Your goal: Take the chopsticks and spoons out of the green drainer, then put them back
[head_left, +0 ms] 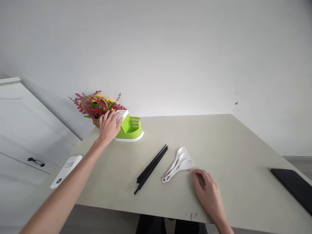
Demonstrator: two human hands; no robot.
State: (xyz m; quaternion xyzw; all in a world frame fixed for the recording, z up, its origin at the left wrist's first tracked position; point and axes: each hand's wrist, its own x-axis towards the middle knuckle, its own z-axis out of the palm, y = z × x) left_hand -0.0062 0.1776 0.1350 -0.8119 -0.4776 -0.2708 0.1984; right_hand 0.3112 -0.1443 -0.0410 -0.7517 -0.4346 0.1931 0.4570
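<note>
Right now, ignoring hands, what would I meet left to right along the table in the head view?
White rectangular device, wicker flower basket, green-and-white plastic holder, slim black chopsticks, white spoons, flat black phone.

Before me a plain pale grey wall (156,58) runs along the table's far edge, brightest just above that edge and dimmer toward its upper reaches, with a small dark spot (236,103) beyond the far right corner. The pale table (207,130) in front of me has rounded corners and a few dark scuffs (191,215) by its near edge, while past its left edge stands a white cabinet (31,120) with panelled fronts and a black handle (36,162). I see grey floor (104,221) below the near edge, and a pale baseboard (297,158) beyond the right edge.
</note>
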